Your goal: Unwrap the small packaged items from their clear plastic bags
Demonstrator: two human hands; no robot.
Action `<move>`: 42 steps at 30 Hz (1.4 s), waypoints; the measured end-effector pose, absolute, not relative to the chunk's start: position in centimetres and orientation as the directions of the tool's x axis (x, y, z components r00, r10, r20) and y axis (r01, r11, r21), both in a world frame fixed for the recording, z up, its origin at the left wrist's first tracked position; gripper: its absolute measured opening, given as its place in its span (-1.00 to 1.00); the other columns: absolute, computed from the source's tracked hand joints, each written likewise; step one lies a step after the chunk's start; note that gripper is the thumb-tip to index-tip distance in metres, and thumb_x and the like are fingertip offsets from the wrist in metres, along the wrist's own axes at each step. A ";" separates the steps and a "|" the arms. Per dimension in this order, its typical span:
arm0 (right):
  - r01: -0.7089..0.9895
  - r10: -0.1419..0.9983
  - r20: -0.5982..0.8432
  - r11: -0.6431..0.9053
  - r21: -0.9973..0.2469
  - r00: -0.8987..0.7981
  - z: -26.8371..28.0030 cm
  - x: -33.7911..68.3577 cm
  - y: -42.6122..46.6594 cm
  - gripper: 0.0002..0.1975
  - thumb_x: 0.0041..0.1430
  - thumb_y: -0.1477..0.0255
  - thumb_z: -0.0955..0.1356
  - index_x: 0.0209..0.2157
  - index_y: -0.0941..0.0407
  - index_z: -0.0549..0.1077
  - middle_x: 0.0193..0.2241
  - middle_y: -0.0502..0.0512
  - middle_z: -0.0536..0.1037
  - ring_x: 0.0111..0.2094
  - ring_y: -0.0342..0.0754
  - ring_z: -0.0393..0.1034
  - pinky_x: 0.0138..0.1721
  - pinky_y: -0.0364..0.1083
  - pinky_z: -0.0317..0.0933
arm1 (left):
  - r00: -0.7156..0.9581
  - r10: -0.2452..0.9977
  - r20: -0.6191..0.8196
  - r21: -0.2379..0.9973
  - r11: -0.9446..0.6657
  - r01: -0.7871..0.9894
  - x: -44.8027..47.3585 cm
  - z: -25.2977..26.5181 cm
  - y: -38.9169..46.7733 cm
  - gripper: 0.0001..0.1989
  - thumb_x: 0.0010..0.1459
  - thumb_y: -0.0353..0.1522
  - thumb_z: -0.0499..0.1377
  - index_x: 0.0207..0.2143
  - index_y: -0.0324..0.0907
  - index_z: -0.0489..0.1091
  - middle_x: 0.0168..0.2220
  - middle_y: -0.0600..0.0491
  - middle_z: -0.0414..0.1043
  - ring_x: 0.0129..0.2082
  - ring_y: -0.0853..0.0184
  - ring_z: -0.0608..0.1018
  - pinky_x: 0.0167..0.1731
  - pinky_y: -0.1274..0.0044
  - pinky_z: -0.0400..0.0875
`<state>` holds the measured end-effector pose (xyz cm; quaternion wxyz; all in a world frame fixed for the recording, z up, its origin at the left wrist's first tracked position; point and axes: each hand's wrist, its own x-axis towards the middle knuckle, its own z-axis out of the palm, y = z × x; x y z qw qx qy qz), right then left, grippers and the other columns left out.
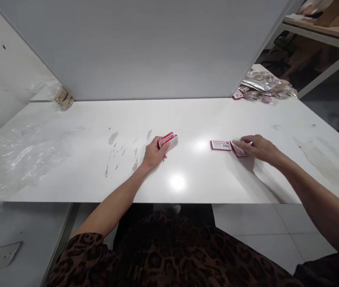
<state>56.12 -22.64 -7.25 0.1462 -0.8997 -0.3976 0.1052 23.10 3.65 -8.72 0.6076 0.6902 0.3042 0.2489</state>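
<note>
My left hand (153, 154) is closed around small red-and-white boxes (168, 140), two of them side by side, just above the white table or resting on it; I cannot tell which. To the right, my right hand (255, 147) grips another small red-and-white box (238, 150), tilted, with thumb and fingers at its right end. Its left end meets or overlaps a similar flat box (220, 145) that lies on the table with a barcode facing up. My right palm casts a shadow on the tabletop.
A grey panel (151, 52) rises along the back of the white table (169, 115). Clear plastic wrap (22, 155) spreads over the left side, near a small brown packet (64, 98). Several bagged items (265, 87) are heaped at the back right. A shelf (321, 30) stands beyond.
</note>
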 end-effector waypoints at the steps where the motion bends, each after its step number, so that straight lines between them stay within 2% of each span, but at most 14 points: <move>1: 0.684 0.736 -0.068 -0.655 -0.321 0.673 -7.6 55.2 -23.1 -0.39 0.22 -0.16 0.28 -0.22 0.13 0.52 -0.16 0.36 0.56 -0.07 0.26 0.44 -0.07 0.11 0.32 | 0.693 0.720 -0.019 0.992 -0.075 0.105 23.2 -8.8 3.7 -0.61 0.15 -0.06 0.35 -0.16 -0.15 0.43 -0.53 0.21 0.43 -0.65 0.49 0.48 -0.67 0.65 0.37; 4: 0.575 0.636 -0.068 -0.734 -0.361 0.769 -8.3 53.4 -23.8 -0.46 0.14 -0.12 0.33 -0.24 0.10 0.47 -0.11 0.38 0.53 -0.09 0.24 0.45 -0.07 0.13 0.34 | 0.698 0.716 -0.002 0.996 -0.062 0.066 23.3 -9.0 3.9 -0.58 0.12 -0.07 0.37 -0.15 -0.15 0.41 -0.46 0.20 0.47 -0.65 0.51 0.48 -0.68 0.65 0.36; 8: 0.411 0.543 -0.178 -0.777 -0.476 0.821 -7.7 52.1 -24.2 -0.43 -0.05 -0.15 0.45 -0.28 0.04 0.36 -0.28 0.21 0.55 -0.25 0.16 0.43 -0.28 0.05 0.30 | 0.705 0.710 0.014 0.996 -0.075 0.056 23.5 -9.4 4.0 -0.63 0.16 -0.10 0.35 -0.16 -0.15 0.40 -0.47 0.21 0.46 -0.66 0.53 0.47 -0.68 0.66 0.35; 13: 0.353 0.498 -0.131 -0.754 -0.554 0.857 -6.7 49.9 -24.4 -0.41 -0.13 0.07 0.53 -0.14 -0.01 0.29 -0.28 0.11 0.55 -0.27 0.12 0.43 -0.27 0.03 0.26 | 0.707 0.706 0.033 0.995 -0.087 0.040 23.7 -9.5 4.0 -0.74 0.24 -0.17 0.29 -0.19 -0.15 0.38 -0.43 0.19 0.46 -0.66 0.53 0.47 -0.67 0.64 0.36; 15: 0.340 0.506 -0.173 -0.759 -0.555 0.845 -6.2 49.3 -24.4 -0.44 -0.13 0.14 0.54 -0.12 0.01 0.33 -0.31 0.11 0.54 -0.29 0.10 0.42 -0.28 0.03 0.23 | 0.710 0.703 0.040 0.995 -0.090 0.033 23.7 -9.6 4.0 -0.76 0.25 -0.19 0.28 -0.19 -0.14 0.38 -0.42 0.18 0.46 -0.66 0.53 0.47 -0.69 0.63 0.34; 17: 0.356 0.543 -0.214 -0.752 -0.555 0.812 -5.2 49.1 -24.4 -0.55 -0.08 0.15 0.52 -0.20 0.05 0.42 -0.38 0.12 0.52 -0.33 0.07 0.37 -0.31 0.02 0.18 | 0.715 0.697 0.045 0.995 -0.095 0.029 23.8 -9.7 4.1 -0.77 0.26 -0.20 0.27 -0.19 -0.14 0.37 -0.42 0.17 0.45 -0.66 0.52 0.47 -0.69 0.63 0.34; 21: 0.447 0.634 -0.169 -0.685 -0.576 0.754 -2.3 49.5 -23.0 -0.56 0.06 0.00 0.48 -0.24 0.07 0.52 -0.48 0.06 0.43 -0.42 -0.02 0.23 -0.37 0.00 0.07 | 0.732 0.679 0.052 0.994 -0.106 0.027 23.8 -10.1 4.4 -0.76 0.27 -0.18 0.27 -0.18 -0.14 0.37 -0.40 0.17 0.46 -0.65 0.51 0.48 -0.67 0.62 0.36; 23: 0.532 0.719 -0.184 -0.638 -0.557 0.670 -1.3 49.8 -21.4 -0.54 0.08 -0.03 0.46 -0.22 0.07 0.55 -0.41 0.09 0.48 -0.37 -0.01 0.27 -0.34 -0.01 0.11 | 0.733 0.679 0.048 0.994 -0.102 0.030 23.8 -10.2 4.5 -0.75 0.27 -0.17 0.27 -0.18 -0.14 0.36 -0.38 0.17 0.47 -0.65 0.52 0.47 -0.66 0.62 0.36; 26: 0.654 0.816 -0.258 -0.572 -0.496 0.518 -1.5 50.2 -18.7 -0.52 -0.02 -0.01 0.48 -0.24 0.09 0.55 -0.21 0.17 0.57 -0.21 0.07 0.39 -0.22 -0.01 0.21 | 0.732 0.680 0.043 0.995 -0.098 0.033 23.9 -10.2 4.5 -0.75 0.28 -0.18 0.26 -0.16 -0.14 0.36 -0.36 0.17 0.47 -0.64 0.54 0.48 -0.64 0.63 0.36; 32: 0.693 0.816 -0.319 -0.578 -0.431 0.483 -3.5 50.8 -16.2 -0.28 -0.17 0.07 0.54 0.02 0.09 0.44 -0.15 0.19 0.60 -0.16 0.13 0.47 -0.17 0.01 0.32 | 0.734 0.678 0.037 0.993 -0.105 0.048 23.9 -10.0 4.4 -0.77 0.28 -0.19 0.26 -0.17 -0.13 0.36 -0.38 0.19 0.46 -0.64 0.54 0.48 -0.63 0.64 0.36; 34: 0.697 0.812 -0.348 -0.582 -0.418 0.469 -3.4 50.7 -16.1 -0.31 -0.18 0.05 0.56 -0.03 0.09 0.45 -0.16 0.19 0.61 -0.17 0.13 0.48 -0.19 0.01 0.32 | 0.735 0.677 0.038 0.993 -0.108 0.048 23.8 -9.9 4.3 -0.77 0.28 -0.19 0.26 -0.18 -0.13 0.36 -0.38 0.18 0.46 -0.63 0.53 0.48 -0.63 0.63 0.36; 37: 0.740 0.805 -0.373 -0.582 -0.338 0.462 -3.1 49.9 -16.3 -0.49 -0.12 0.02 0.53 -0.27 0.08 0.45 -0.26 0.18 0.57 -0.22 0.11 0.45 -0.26 -0.01 0.26 | 0.732 0.681 0.037 0.992 -0.112 0.054 23.8 -9.9 4.4 -0.76 0.27 -0.18 0.27 -0.19 -0.13 0.36 -0.39 0.18 0.46 -0.63 0.52 0.48 -0.63 0.63 0.36; 39: 0.795 0.827 -0.293 -0.550 -0.254 0.479 -3.3 48.9 -16.8 -0.56 -0.03 0.01 0.49 -0.37 0.06 0.39 -0.27 0.20 0.53 -0.21 0.12 0.42 -0.26 -0.01 0.23 | 0.734 0.678 0.038 0.992 -0.113 0.054 23.8 -9.9 4.4 -0.76 0.27 -0.18 0.27 -0.19 -0.12 0.36 -0.39 0.18 0.47 -0.63 0.52 0.49 -0.63 0.63 0.36; 42: 0.855 0.874 -0.189 -0.480 -0.196 0.448 -4.0 47.5 -18.0 -0.61 0.14 0.02 0.38 -0.35 0.06 0.33 -0.22 0.24 0.50 -0.17 0.14 0.40 -0.24 0.00 0.21 | 0.736 0.675 0.041 0.993 -0.112 0.047 23.8 -9.9 4.5 -0.75 0.26 -0.17 0.27 -0.19 -0.12 0.36 -0.38 0.17 0.49 -0.63 0.52 0.49 -0.63 0.63 0.37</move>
